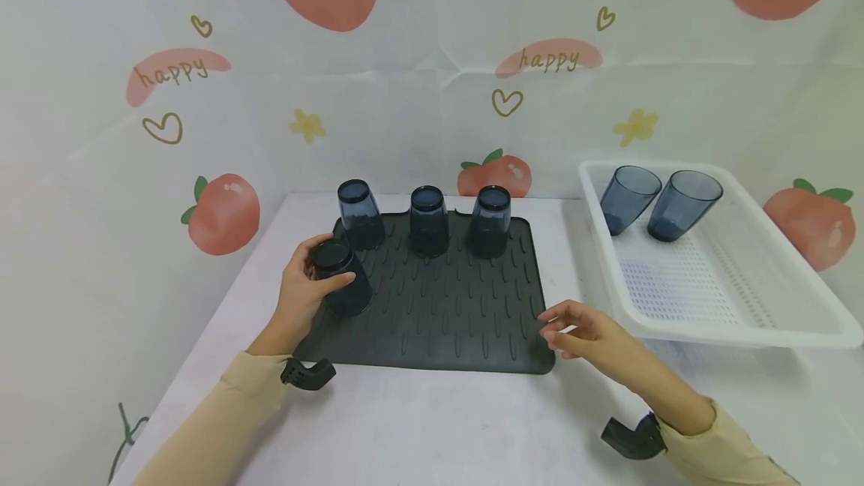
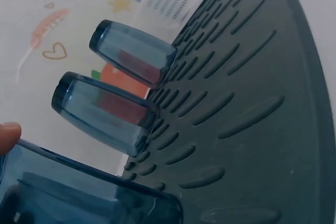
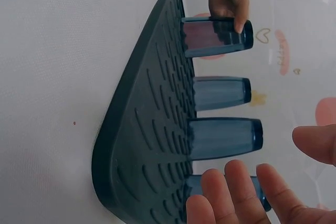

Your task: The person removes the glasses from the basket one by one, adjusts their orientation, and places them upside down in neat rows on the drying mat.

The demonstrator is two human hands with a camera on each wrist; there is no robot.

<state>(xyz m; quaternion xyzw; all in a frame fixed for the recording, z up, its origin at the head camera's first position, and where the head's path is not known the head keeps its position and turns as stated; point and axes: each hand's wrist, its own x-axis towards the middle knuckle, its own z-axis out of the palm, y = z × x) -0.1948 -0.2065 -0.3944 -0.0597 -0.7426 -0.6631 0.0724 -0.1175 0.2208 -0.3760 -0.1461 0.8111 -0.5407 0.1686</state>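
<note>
My left hand [image 1: 307, 287] grips a blue glass [image 1: 344, 283] that stands upside down at the left side of a dark ridged drying mat [image 1: 439, 321]. Thumb and fingers wrap its upper part near the base. Behind it, three more upside-down glasses line the mat's far edge: a left one [image 1: 361, 216], a middle one [image 1: 428, 223] and a right one [image 1: 490, 223]. My right hand [image 1: 580, 332] holds nothing and hovers by the mat's right edge, fingers loosely bent. In the right wrist view its fingertips [image 3: 239, 174] overlap the nearest glass.
To the right stands a white perforated basket [image 1: 715, 332]. Inside it, two blue glasses, one [image 1: 628, 201] beside another [image 1: 683, 205], lean mouth up toward the back. A white cloth with printed fruit [image 1: 496, 171] hangs behind the table [image 1: 432, 426].
</note>
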